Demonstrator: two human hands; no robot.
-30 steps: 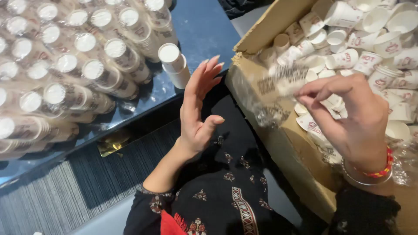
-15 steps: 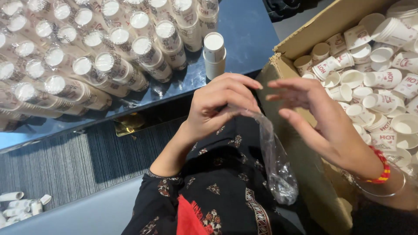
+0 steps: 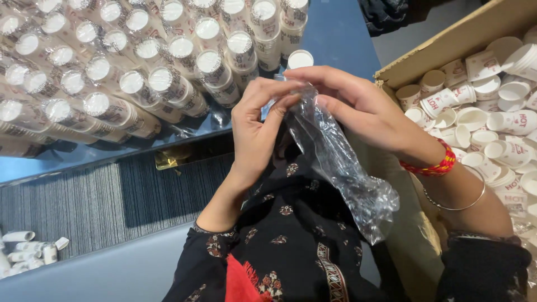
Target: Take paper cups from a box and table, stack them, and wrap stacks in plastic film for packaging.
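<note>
Clear plastic bag [image 3: 341,168] pinched at its top by left hand [image 3: 258,131] and right hand [image 3: 358,109], beside cardboard box [image 3: 447,50] of paper cups [image 3: 475,120].

Bright, even indoor light; glare on the plastic bag [image 3: 341,162]; cup stacks [image 3: 140,67] at upper left slightly soft.

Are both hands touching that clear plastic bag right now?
Touching. The head view shows the left hand and right hand both pinching the top of the clear plastic bag, which hangs down between them.
</note>
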